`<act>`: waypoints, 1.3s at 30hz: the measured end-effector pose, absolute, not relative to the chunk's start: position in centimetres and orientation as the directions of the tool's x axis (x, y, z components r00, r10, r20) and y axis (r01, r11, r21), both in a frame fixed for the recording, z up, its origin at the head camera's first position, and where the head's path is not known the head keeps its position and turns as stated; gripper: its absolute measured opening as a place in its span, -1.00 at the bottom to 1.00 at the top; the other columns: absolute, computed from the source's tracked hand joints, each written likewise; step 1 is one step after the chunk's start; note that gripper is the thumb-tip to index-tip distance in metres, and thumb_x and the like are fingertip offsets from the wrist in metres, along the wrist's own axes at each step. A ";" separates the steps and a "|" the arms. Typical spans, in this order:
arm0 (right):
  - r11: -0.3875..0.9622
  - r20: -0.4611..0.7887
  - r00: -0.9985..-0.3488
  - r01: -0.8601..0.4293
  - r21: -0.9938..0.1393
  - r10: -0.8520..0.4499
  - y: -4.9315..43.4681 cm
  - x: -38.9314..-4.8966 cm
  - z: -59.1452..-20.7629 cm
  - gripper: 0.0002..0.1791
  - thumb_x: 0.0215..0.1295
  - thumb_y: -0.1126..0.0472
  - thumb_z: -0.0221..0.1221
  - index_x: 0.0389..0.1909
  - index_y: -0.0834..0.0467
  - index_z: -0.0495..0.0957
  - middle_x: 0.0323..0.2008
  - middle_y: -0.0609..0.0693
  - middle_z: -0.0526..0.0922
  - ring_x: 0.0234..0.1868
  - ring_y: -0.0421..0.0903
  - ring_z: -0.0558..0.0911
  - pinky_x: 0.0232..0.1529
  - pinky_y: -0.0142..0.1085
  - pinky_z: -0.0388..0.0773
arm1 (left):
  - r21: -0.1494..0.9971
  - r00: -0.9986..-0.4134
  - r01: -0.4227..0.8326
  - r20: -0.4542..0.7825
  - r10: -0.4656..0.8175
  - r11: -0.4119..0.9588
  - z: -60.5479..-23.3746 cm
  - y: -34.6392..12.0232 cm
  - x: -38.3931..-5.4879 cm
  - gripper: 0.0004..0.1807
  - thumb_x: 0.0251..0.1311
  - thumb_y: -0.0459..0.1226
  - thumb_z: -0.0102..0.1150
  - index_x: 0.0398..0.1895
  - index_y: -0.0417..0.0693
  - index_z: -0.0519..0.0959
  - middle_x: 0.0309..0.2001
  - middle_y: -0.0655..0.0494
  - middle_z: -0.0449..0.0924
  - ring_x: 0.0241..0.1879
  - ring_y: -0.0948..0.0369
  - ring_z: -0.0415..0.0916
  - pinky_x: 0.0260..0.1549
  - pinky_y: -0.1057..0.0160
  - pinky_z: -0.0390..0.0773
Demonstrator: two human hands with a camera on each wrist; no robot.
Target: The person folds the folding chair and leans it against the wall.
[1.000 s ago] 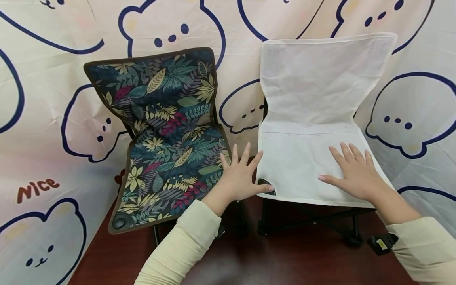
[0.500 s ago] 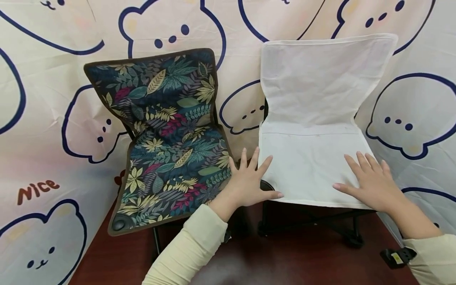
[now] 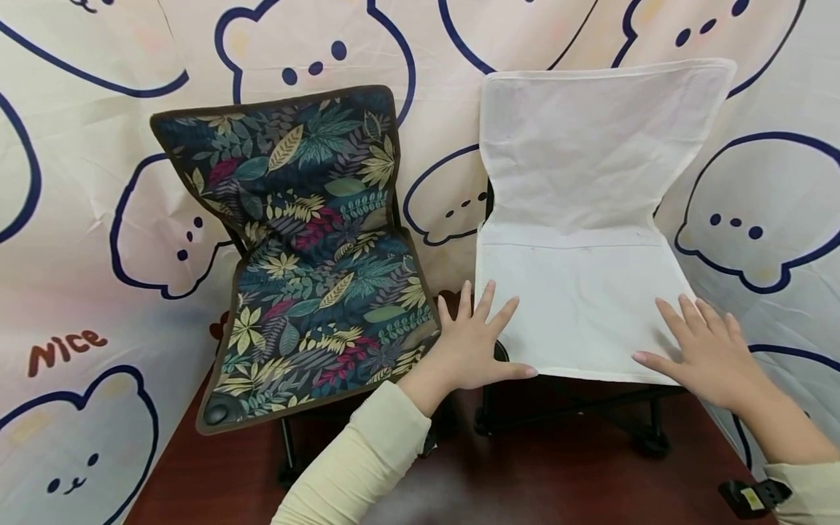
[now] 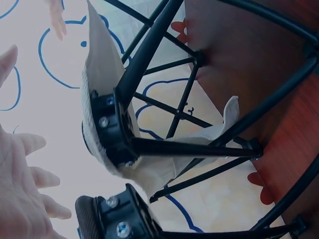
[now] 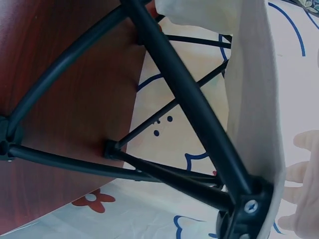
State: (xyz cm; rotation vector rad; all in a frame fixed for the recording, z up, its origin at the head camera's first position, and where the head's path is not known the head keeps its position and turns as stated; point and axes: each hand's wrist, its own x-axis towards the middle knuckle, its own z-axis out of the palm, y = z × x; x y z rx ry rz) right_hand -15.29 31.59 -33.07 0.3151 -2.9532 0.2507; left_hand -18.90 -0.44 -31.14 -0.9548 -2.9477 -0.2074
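A white fabric folding chair stands on the right in the head view. My left hand is at its front left corner, fingers spread and straight, with a black corner cap partly showing beside it. Over the front right part of the seat is my right hand, its fingers also straight and apart. Neither hand grips anything. In the left wrist view my left palm shows to the left of the chair's black corner bracket. My right fingers appear beyond the white fabric in the right wrist view.
A dark leaf-patterned folding chair stands to the left, close beside the white one. Both stand on a dark red wooden surface on thin black legs. Behind hangs a cloth backdrop with bear drawings.
Both hands have moved rightward and down toward the white seat's front edge, still spread. The two chairs have stayed in place.
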 end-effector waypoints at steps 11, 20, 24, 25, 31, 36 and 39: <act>0.979 0.199 -0.971 -0.159 -0.125 -0.132 32.6 -14.2 -34.1 0.00 0.07 -0.26 -0.01 0.29 0.31 -0.21 0.19 0.49 -0.17 0.22 0.31 -0.33 0.04 0.22 -0.53 | 0.116 -0.796 0.605 0.069 0.601 0.788 -31.4 0.6 -18.6 -0.01 -0.19 0.42 -0.22 0.33 0.30 -0.21 0.34 0.02 -0.40 0.24 -0.13 -0.51 0.01 -0.32 -0.29; 0.985 0.206 -0.973 -0.133 -0.114 -0.108 33.3 -13.5 -34.5 -0.02 0.08 -0.25 -0.02 0.26 0.38 -0.13 0.16 0.51 -0.10 0.18 0.37 -0.21 0.03 0.25 -0.48 | 0.126 -0.796 0.604 0.059 0.602 0.787 -32.0 1.1 -18.3 -0.01 -0.20 0.43 -0.20 0.33 0.28 -0.16 0.34 0.03 -0.39 0.25 -0.14 -0.47 0.02 -0.32 -0.28; 0.986 0.203 -0.974 -0.127 -0.109 -0.103 33.5 -13.1 -34.8 -0.02 0.07 -0.25 -0.01 0.25 0.39 -0.11 0.15 0.52 -0.07 0.16 0.38 -0.16 0.01 0.28 -0.43 | 0.134 -0.787 0.615 0.055 0.614 0.777 -32.5 1.4 -18.3 -0.01 -0.19 0.42 -0.20 0.33 0.28 -0.16 0.34 0.02 -0.38 0.25 -0.14 -0.46 0.03 -0.31 -0.30; 0.986 0.200 -0.974 -0.127 -0.109 -0.103 33.6 -13.1 -34.9 -0.02 0.07 -0.25 -0.01 0.25 0.39 -0.11 0.15 0.52 -0.07 0.16 0.38 -0.17 0.01 0.28 -0.43 | 0.132 -0.785 0.618 0.055 0.617 0.775 -32.6 1.4 -18.3 -0.01 -0.19 0.42 -0.20 0.33 0.28 -0.16 0.34 0.02 -0.38 0.25 -0.15 -0.46 0.03 -0.30 -0.30; 0.985 0.192 -0.976 -0.124 -0.118 -0.100 33.8 -12.7 -35.6 -0.03 0.08 -0.25 -0.01 0.26 0.37 -0.12 0.16 0.51 -0.09 0.18 0.37 -0.20 0.01 0.28 -0.46 | 0.111 -0.778 0.627 0.054 0.626 0.771 -33.1 1.6 -18.0 -0.01 -0.19 0.43 -0.22 0.33 0.28 -0.18 0.34 0.02 -0.38 0.25 -0.14 -0.44 0.03 -0.30 -0.28; 0.986 0.173 -0.981 -0.106 -0.125 -0.084 33.8 -12.4 -36.0 -0.01 0.08 -0.26 -0.02 0.26 0.37 -0.17 0.17 0.51 -0.13 0.20 0.35 -0.27 0.02 0.24 -0.54 | 0.106 -0.779 0.626 0.045 0.625 0.772 -33.5 1.7 -17.7 -0.01 -0.19 0.42 -0.22 0.33 0.28 -0.20 0.34 0.02 -0.37 0.25 -0.13 -0.44 0.04 -0.29 -0.28; 0.986 0.172 -0.982 -0.101 -0.133 -0.078 33.8 -12.3 -36.2 0.00 0.08 -0.25 -0.02 0.27 0.36 -0.19 0.17 0.52 -0.14 0.20 0.35 -0.28 0.02 0.22 -0.57 | 0.101 -0.780 0.626 0.047 0.625 0.773 -33.7 1.6 -17.6 -0.01 -0.19 0.42 -0.22 0.33 0.27 -0.19 0.34 0.01 -0.36 0.25 -0.13 -0.43 0.04 -0.29 -0.27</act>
